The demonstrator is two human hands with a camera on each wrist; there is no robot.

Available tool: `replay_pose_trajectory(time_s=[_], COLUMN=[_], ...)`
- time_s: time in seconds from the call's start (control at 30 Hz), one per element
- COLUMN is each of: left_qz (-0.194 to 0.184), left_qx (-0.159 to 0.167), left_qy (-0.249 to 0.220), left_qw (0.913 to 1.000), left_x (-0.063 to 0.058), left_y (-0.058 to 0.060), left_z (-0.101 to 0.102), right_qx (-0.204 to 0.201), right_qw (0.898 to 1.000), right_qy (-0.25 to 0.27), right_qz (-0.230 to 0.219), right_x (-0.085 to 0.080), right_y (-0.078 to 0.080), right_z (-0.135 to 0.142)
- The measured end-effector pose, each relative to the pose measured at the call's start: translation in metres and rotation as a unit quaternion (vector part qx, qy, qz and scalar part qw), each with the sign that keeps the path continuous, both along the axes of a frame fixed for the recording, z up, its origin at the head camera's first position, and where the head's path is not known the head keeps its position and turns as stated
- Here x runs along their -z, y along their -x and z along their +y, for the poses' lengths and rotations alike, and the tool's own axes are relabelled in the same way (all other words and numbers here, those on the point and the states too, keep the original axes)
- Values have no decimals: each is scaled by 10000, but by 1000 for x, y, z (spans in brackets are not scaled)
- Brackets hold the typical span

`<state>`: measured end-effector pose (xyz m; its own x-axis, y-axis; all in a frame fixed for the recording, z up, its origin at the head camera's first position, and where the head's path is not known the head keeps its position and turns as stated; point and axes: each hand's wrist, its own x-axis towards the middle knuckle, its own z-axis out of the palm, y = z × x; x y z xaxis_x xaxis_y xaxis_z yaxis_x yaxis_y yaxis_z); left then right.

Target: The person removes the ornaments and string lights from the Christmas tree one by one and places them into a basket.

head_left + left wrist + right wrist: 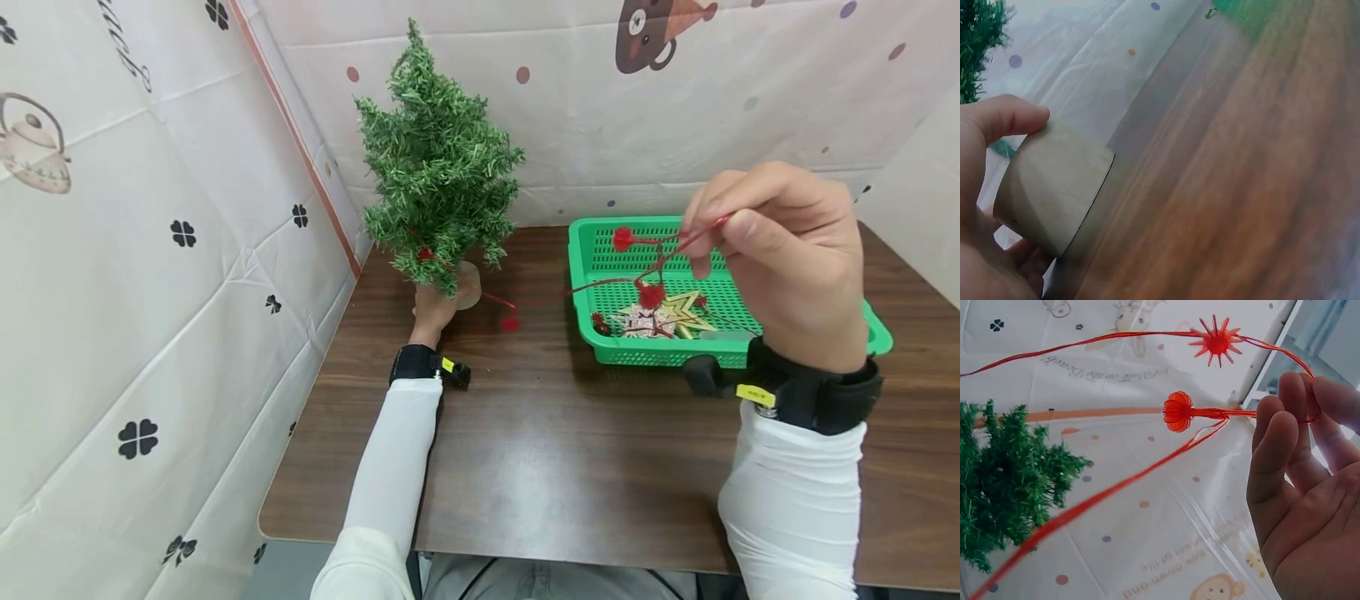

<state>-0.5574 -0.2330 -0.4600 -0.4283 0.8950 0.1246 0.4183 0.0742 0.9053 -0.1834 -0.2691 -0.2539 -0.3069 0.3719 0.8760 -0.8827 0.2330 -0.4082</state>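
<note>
A small green artificial Christmas tree [442,158] stands at the table's back left. My left hand [433,315] grips its pale round base [1060,181], thumb at the upper edge and fingers underneath in the left wrist view. Raised above the basket, my right hand [795,242] pinches a red string garland [1104,494] between thumb and fingers. Along the garland sit a spiky red ornament [1217,342] and a lantern-shaped one [1177,412]. The strand stretches left to the tree's lower branches, where a red ornament [425,254] shows among the needles; another [510,322] hangs beside the base.
A green plastic basket [637,357] at the back right holds a gold star [686,310], a pinkish glittery ornament [645,321] and small red pieces. Printed cloth [600,108] hangs behind and to the left of the brown wooden table [570,467].
</note>
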Motion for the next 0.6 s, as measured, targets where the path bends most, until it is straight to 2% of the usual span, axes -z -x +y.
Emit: replay_pose_trajectory(time_s=[0.1, 0.2, 0.37, 0.5, 0.6], left_qz=[9, -8, 105, 274, 239], left_qx=[435, 501, 570, 642, 709], left_qy=[92, 339, 395, 529, 588], left_qw=[9990, 9982, 9975, 9962, 9955], left_x=[0, 0, -2, -3, -1], left_y=[12, 11, 12, 15, 17], left_z=[4, 3, 2, 2, 3], right_qx=[369, 418, 651, 1006, 1275], right_qw=[9991, 9980, 9933, 9873, 9819], right_qy=[202, 462, 940, 1159, 1278], right_qz=[-23, -81, -145, -408, -568], right_x=[-3, -3, -5, -3, 0], right_y=[7, -3, -9, -10, -12], right_z=[-32, -35, -41, -40, -36])
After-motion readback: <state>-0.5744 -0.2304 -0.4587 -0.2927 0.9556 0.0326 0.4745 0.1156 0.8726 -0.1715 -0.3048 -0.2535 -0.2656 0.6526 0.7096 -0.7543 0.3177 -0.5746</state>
